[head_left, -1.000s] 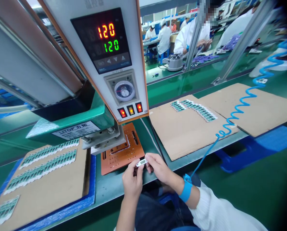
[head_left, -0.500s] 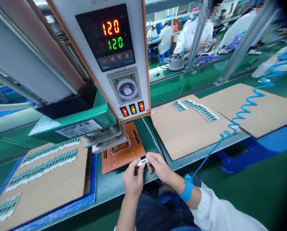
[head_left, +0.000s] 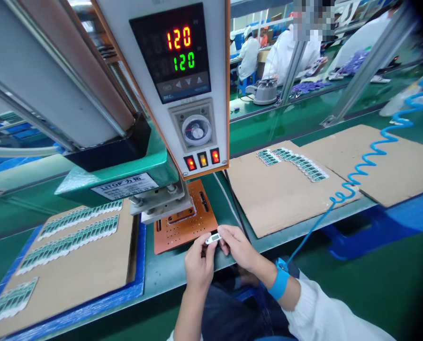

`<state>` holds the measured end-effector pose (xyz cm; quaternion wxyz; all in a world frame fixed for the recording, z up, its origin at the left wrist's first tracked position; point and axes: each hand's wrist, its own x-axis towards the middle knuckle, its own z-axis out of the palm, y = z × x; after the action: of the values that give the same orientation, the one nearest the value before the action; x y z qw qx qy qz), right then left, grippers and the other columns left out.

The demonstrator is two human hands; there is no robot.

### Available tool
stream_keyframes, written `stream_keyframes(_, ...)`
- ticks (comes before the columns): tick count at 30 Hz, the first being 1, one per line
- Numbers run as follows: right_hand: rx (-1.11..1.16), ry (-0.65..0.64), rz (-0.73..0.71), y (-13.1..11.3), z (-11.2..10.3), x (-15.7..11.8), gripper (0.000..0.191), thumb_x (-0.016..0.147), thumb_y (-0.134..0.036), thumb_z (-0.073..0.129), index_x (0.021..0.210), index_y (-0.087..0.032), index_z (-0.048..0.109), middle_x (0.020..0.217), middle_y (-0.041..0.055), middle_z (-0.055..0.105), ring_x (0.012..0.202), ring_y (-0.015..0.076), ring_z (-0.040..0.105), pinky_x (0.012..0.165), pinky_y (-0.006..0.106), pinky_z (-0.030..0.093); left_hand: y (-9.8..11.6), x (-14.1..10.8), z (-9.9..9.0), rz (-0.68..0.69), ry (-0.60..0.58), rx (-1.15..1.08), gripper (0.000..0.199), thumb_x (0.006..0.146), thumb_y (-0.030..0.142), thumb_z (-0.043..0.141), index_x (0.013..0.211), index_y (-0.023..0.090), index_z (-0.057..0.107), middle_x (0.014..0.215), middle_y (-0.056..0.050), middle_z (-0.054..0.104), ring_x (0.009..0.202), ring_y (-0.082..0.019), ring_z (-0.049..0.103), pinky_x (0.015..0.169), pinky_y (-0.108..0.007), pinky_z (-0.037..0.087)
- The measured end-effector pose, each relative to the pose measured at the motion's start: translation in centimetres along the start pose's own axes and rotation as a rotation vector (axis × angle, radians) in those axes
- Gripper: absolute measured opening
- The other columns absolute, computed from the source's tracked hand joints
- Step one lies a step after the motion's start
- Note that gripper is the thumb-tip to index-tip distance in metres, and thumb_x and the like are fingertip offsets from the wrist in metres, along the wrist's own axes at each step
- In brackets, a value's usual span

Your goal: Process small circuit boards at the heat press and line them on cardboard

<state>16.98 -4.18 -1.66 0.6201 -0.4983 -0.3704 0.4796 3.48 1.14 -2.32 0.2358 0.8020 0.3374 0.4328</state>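
You are pinching a white device [head_left: 213, 238] between your left hand [head_left: 199, 268] and right hand [head_left: 240, 247], both nearly closed, near the orange plate [head_left: 167, 242].

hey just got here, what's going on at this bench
A person pinches a small white piece between the left hand and right hand, just in front of a machine's orange plate. The display reads 120 twice, in red and green. Rows of green-and-white pieces lie on cardboard to both sides.
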Motion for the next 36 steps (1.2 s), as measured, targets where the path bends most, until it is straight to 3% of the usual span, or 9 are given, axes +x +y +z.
stream_keyframes(5,-0.015,-0.003,-0.009,0.2,-0.1,-0.3,0.058,0.092,-0.071,0.046,0.062,-0.021,0.049,0.050,-0.0038,0.045,0.048,0.0119,0.040,0.052,0.026,0.034,1.4,-1.4,-0.7,0.034,0.048,-0.017,0.012,0.093,0.026,0.061,0.098,0.019,0.070,0.085,-0.008,0.079,0.071,-0.019,0.075,0.063,-0.028,0.062)
stream_keyframes(8,-0.019,0.020,0.000,0.9,-0.4,-0.6,0.057,0.093,-0.069,0.045,0.064,-0.021,0.052,0.051,-0.0022,0.048,0.050,0.0134,0.042,0.052,0.027,0.035,0.3,-3.1,-4.1,0.022,0.175,0.016,0.011,0.093,0.019,0.059,0.098,0.020,0.069,0.096,-0.010,0.080,0.084,-0.022,0.077,0.075,-0.034,0.064)
stream_keyframes(12,-0.077,0.042,0.020,1.5,-0.8,-0.5,0.055,0.095,-0.065,0.044,0.063,-0.022,0.053,0.052,0.0005,0.050,0.051,0.0158,0.044,0.053,0.029,0.038,-5.0,-2.7,-14.6,0.032,0.378,0.482,0.017,0.093,0.024,0.061,0.104,0.019,0.072,0.099,-0.011,0.080,0.078,-0.022,0.077,0.073,-0.033,0.062)
stream_keyframes(16,-0.206,0.023,0.004,1.0,-1.0,-0.3,0.058,0.093,-0.068,0.043,0.058,-0.023,0.053,0.052,0.0029,0.051,0.052,0.0187,0.047,0.053,0.032,0.042,-10.4,-0.2,-26.5,-0.202,0.270,1.124,0.033,0.098,0.035,0.048,0.110,0.019,0.075,0.099,-0.014,0.079,0.083,-0.026,0.076,0.067,-0.033,0.056)
stream_keyframes(19,-0.291,0.015,0.000,0.8,-0.9,-0.2,0.060,0.091,-0.070,0.041,0.056,-0.024,0.054,0.052,0.0043,0.052,0.051,0.0202,0.049,0.052,0.034,0.045,-12.5,0.9,-30.9,-0.247,0.149,1.173,0.030,0.094,0.031,0.050,0.101,0.021,0.077,0.092,-0.012,0.080,0.089,-0.028,0.074,0.069,-0.032,0.055)
stream_keyframes(24,-0.313,0.030,-0.009,1.2,-1.1,-0.2,0.061,0.088,-0.074,0.040,0.054,-0.025,0.054,0.050,0.0058,0.052,0.048,0.0214,0.049,0.049,0.035,0.046,-13.4,0.5,-31.6,-0.290,0.017,1.199,0.030,0.091,0.032,0.049,0.091,0.022,0.077,0.095,-0.011,0.080,0.100,-0.030,0.071,0.086,-0.037,0.054)
stream_keyframes(32,-0.241,-0.017,0.037,1.3,-0.6,0.4,0.059,0.092,-0.070,0.041,0.059,-0.023,0.053,0.054,0.0034,0.052,0.054,0.0189,0.049,0.057,0.032,0.044,-13.2,0.4,-33.3,-0.345,-0.015,1.167,0.033,0.092,0.036,0.046,0.094,0.020,0.075,0.106,-0.011,0.078,0.102,-0.030,0.070,0.093,-0.041,0.053)
stream_keyframes(34,-0.175,0.028,0.035,0.8,0.2,-0.3,0.058,0.093,-0.070,0.043,0.059,-0.022,0.050,0.053,0.0020,0.051,0.054,0.0174,0.046,0.056,0.031,0.041,-12.3,1.1,-32.0,-0.306,-0.005,1.111,0.031,0.093,0.036,0.047,0.090,0.019,0.074,0.102,-0.013,0.078,0.100,-0.031,0.070,0.091,-0.044,0.054)
stream_keyframes(36,-0.114,0.041,0.015,-0.4,0.6,-1.7,0.060,0.090,-0.073,0.045,0.059,-0.022,0.050,0.052,0.0009,0.049,0.052,0.0164,0.044,0.054,0.030,0.038,-11.7,2.4,-28.5,-0.225,0.026,1.015,0.029,0.095,0.038,0.051,0.099,0.018,0.071,0.107,-0.012,0.074,0.101,-0.028,0.069,0.091,-0.045,0.054)
